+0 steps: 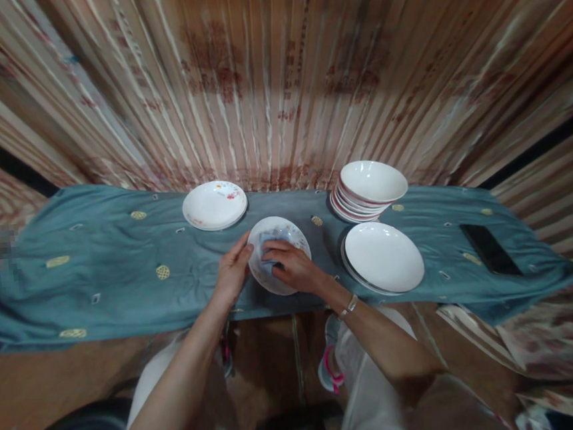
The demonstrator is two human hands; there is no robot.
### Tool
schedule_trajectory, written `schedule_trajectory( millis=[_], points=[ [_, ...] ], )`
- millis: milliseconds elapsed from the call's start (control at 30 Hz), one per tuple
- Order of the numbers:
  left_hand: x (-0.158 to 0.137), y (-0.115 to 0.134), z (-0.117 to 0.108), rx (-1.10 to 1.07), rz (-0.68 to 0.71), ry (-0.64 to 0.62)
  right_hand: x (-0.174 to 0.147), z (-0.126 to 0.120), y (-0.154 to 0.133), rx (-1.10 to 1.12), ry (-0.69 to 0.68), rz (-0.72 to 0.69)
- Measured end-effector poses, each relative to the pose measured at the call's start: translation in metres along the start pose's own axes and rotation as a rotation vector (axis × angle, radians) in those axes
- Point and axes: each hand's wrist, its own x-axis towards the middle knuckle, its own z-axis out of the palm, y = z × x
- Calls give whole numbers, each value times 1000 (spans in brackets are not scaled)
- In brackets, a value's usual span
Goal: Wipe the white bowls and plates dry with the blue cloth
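Observation:
A white plate with a floral pattern [272, 284] is held in front of me over the near middle of the table. My left hand [235, 268] grips its left rim, thumb on the upper side and fingers mostly hidden beneath. Inside the plate, my right hand [293, 264] presses a light blue cloth [268, 251] against the surface with its fingers. Much of the cloth lies hidden under those fingers. Behind and to the left, a small stack of flowered plates [210, 207] rests on the tablecloth.
A teal tablecloth [115, 270] covers the long narrow table. To the right stand a stack of bowls [371, 181] and, nearer me, stacked white plates [384, 256]. A black phone [490, 249] lies at the far right. A patterned curtain [264, 76] hangs behind the table.

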Motion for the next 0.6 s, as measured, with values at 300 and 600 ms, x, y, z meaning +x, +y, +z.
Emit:
schedule_trajectory(
  millis=[300,600],
  points=[
    [0,2,2,-31,-9,18,-19,-12,4,20,-174,23],
    [3,-3,0,2,18,6,-32,-19,19,-269,-210,216]
  ],
)
